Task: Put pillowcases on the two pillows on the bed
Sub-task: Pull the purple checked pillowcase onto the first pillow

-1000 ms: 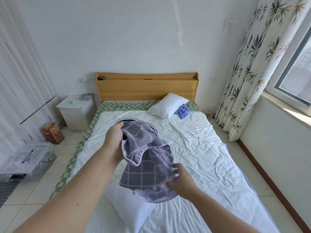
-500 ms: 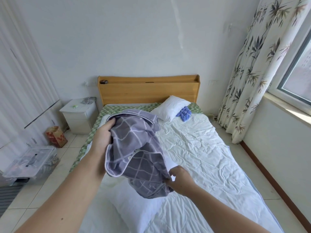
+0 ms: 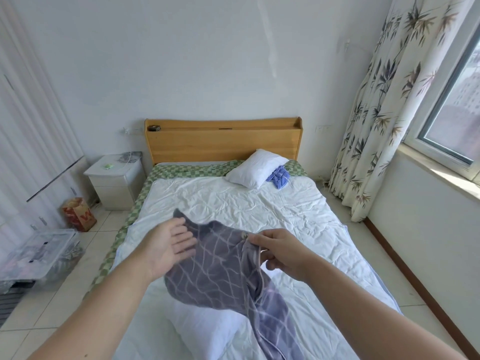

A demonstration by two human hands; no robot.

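Right hand [image 3: 281, 253] pinches grey grid-patterned fabric pillowcase [image 3: 220, 268] hem above bare white near pillow [image 3: 207, 331] | left hand [image 3: 168, 245] flat, fingers spread | risk: we lose the opening, cloth bunches

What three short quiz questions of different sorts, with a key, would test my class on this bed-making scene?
1. True or false: the right hand pinches an edge of the grey checked pillowcase.
2. Multiple choice: the white pillow at the headboard is A) bare, B) in a grey case, C) on the floor.
3. Fill in: the blue cloth lies beside the white pillow, on the side nearer the ____.

Key:
1. True; the left hand, fingers straight, lies against the same pillowcase.
2. A.
3. Window; the nightstand stands on the other side of the bed.
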